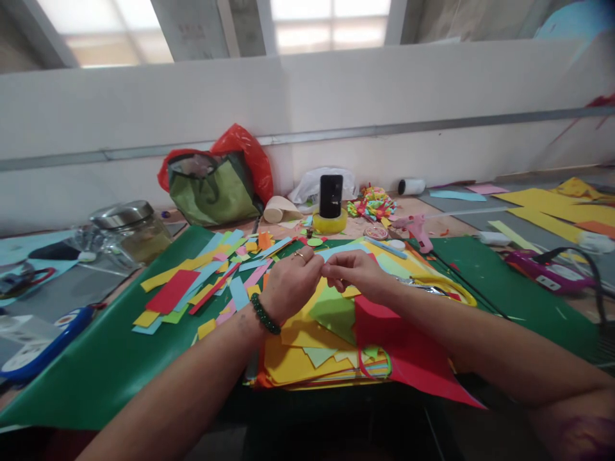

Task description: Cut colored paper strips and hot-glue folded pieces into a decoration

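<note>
My left hand (294, 282), with a ring and a dark green beaded bracelet (264, 314), is closed in a pinch. Its fingertips meet those of my right hand (354, 271), which is pinched too. Whatever lies between them is too small or hidden to make out. Below both hands is a stack of yellow sheets (307, 365) with green and red sheets (408, 349) on top. Loose coloured paper strips (192, 275) lie left of my hands. To the right, yellow-handled scissors (449, 286) rest partly behind my right forearm.
A phone (331, 197) stands on a yellow tape roll (329, 222). Behind the green mat (110, 346) are a green bag (211, 192), a glass jar (134, 234), a colourful paper cluster (372, 203) and a pink glue gun (419, 232). A purple device (548, 269) sits at the right.
</note>
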Demonstrator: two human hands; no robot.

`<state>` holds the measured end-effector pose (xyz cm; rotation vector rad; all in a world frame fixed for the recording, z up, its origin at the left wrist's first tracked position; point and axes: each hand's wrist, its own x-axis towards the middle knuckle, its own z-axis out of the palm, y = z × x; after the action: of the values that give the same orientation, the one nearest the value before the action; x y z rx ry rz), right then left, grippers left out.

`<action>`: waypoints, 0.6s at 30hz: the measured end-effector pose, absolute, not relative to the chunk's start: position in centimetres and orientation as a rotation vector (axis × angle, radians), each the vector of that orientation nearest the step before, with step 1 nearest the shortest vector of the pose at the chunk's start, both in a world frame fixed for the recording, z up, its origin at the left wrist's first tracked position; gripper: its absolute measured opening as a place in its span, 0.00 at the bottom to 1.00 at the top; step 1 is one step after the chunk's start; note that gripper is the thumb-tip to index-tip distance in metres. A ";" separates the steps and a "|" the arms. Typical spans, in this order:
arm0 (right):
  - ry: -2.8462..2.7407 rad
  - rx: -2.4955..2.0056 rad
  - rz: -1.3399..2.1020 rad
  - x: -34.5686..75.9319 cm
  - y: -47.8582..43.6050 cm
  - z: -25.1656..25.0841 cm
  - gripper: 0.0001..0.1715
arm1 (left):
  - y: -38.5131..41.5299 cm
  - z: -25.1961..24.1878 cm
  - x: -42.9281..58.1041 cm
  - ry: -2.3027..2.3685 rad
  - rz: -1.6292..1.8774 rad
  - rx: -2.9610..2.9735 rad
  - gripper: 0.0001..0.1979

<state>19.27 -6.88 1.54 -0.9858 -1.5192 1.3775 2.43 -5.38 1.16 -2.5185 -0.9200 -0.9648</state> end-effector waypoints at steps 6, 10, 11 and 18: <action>-1.445 -0.968 1.516 19.7 -6.6 1.6 0.08 | -6.1 1.7 2.6 -0.860 -0.839 -2.530 0.13; -1.421 -0.987 1.515 19.6 -6.5 1.6 0.06 | -6.3 1.8 2.7 -0.859 -0.768 -2.527 0.14; -1.424 -0.986 1.510 19.6 -6.5 1.6 0.06 | -6.3 1.8 2.7 -0.852 -0.766 -2.531 0.14; -1.698 -1.087 1.415 20.7 -6.1 2.2 0.05 | -6.2 2.9 2.4 -0.906 -0.925 -2.789 0.23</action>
<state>20.73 -6.07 2.22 -1.0873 -1.6976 1.4146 2.43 -6.21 2.89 -2.7886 -0.9056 -0.9252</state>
